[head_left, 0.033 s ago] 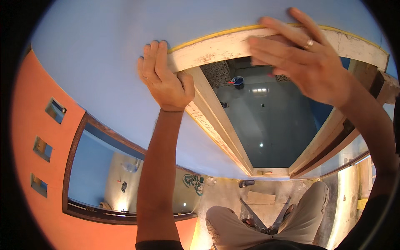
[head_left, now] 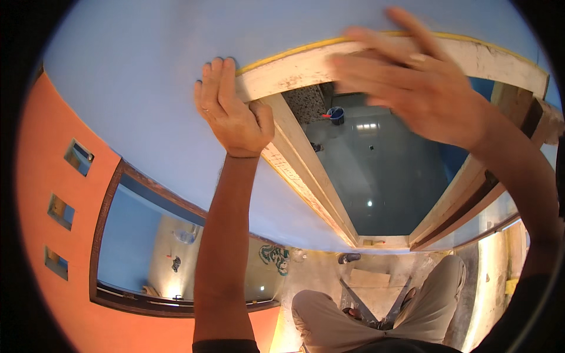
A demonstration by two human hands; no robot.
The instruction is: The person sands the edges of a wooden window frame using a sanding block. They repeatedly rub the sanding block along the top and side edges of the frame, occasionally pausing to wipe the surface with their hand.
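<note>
My left hand [head_left: 235, 117] rests at the upper left corner of a pale wooden door frame [head_left: 294, 74]. Its fingers lie stretched against the blue wall [head_left: 135, 88], with the thumb bent beside the frame. A thin yellow strip [head_left: 288, 54] runs along the frame's upper edge, where it meets the wall. Over the top beam, my right hand [head_left: 426, 82] has its fingers stretched and partly apart, pointing left. Motion blurs those fingertips, and I see no tool in that hand. Part of the beam and strip is hidden behind it.
Through the doorway, a dark bucket [head_left: 335, 115] stands on a shiny floor [head_left: 388, 170]. Left is an orange wall [head_left: 59, 294] with small square openings and a dark-framed window [head_left: 100, 235]. Below, my legs straddle dark, spread ladder-like rails [head_left: 356, 297].
My right hand has slid a little to the left along the top beam. The left hand stays in place at the corner.
</note>
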